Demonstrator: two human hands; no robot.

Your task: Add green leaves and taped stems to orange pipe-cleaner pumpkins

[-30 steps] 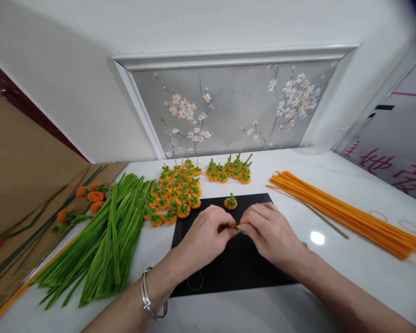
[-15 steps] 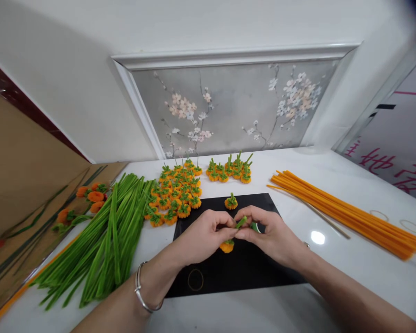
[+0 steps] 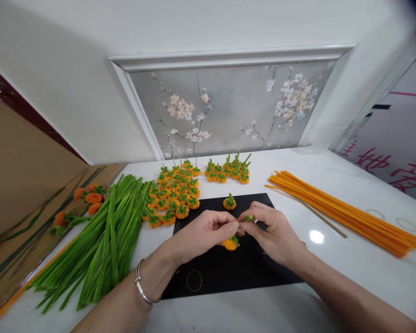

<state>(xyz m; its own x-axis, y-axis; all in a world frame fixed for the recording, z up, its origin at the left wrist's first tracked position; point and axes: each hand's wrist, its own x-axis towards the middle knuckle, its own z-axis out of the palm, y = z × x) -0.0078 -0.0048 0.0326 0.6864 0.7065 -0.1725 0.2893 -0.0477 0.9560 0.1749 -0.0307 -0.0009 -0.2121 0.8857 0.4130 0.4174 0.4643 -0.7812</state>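
My left hand point(image 3: 203, 233) pinches a small orange pipe-cleaner pumpkin point(image 3: 230, 243) above the black mat point(image 3: 235, 270). My right hand point(image 3: 272, 233) grips the green stem point(image 3: 247, 218) that sticks up from that pumpkin, fingertips meeting the left hand's. A finished pumpkin point(image 3: 229, 202) with a green top stands on the mat just beyond the hands. A silver bangle sits on my left wrist.
A pile of green pipe cleaners point(image 3: 104, 236) lies at the left. Many finished pumpkins point(image 3: 175, 194) cluster behind the mat, a smaller group point(image 3: 230, 170) further back. Orange pipe cleaners point(image 3: 343, 212) lie at the right. A rubber band point(image 3: 194, 280) rests on the mat, two more point(image 3: 390, 218) at the far right.
The hands lifted from the mat, bringing the orange pumpkin into view under the fingers. The green stem now points up and to the right between the fingertips.
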